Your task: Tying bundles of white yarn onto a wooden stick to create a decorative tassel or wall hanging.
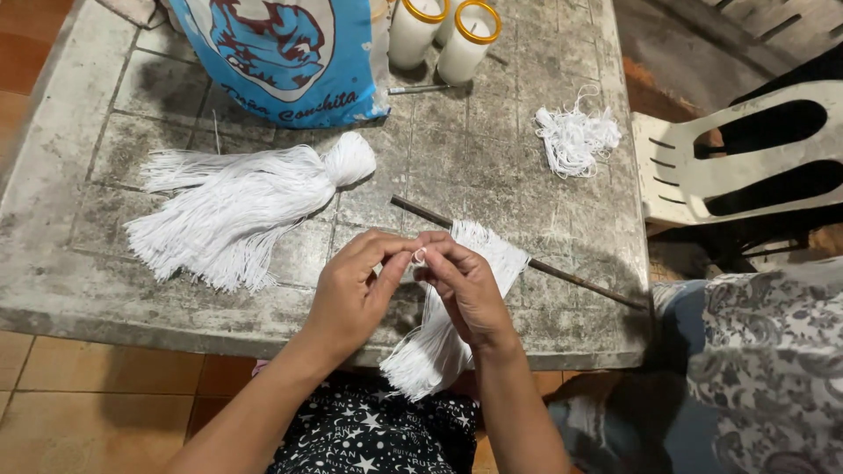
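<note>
Both hands meeting above the near edge of the table [79, 290], fingertips pinched together on a strand or two of white string. Left hand [356, 290] curled, thumb and forefinger pressed shut on the string. Right hand [465, 285] likewise narrowed to a pinch, touching the left at the fingertips.

Below and behind them, a bundle of white string [439, 338], draped over a thin dark rod [571, 279] and hanging down past the table's front edge, loose ends fanned out over the lap. Rod lying slantwise across the tabletop, from near the middle toward the right corner.

Left of the hands, well apart, a finished string tassel [237, 211] with a knotted round head and a wide spread skirt, flat on the grey, worn stone-like surface. Farther back on the right, a small loose tangle of string [575, 139]. Along the far edge, a blue and white bag [281, 57] and, just beside it, two white candles in glasses with yellow rims [443, 33].

Off the right side, a white plastic chair [746, 167], and in the lower right corner a patterned cloth [773, 351]. Underneath, an orange tiled floor [97, 386].
</note>
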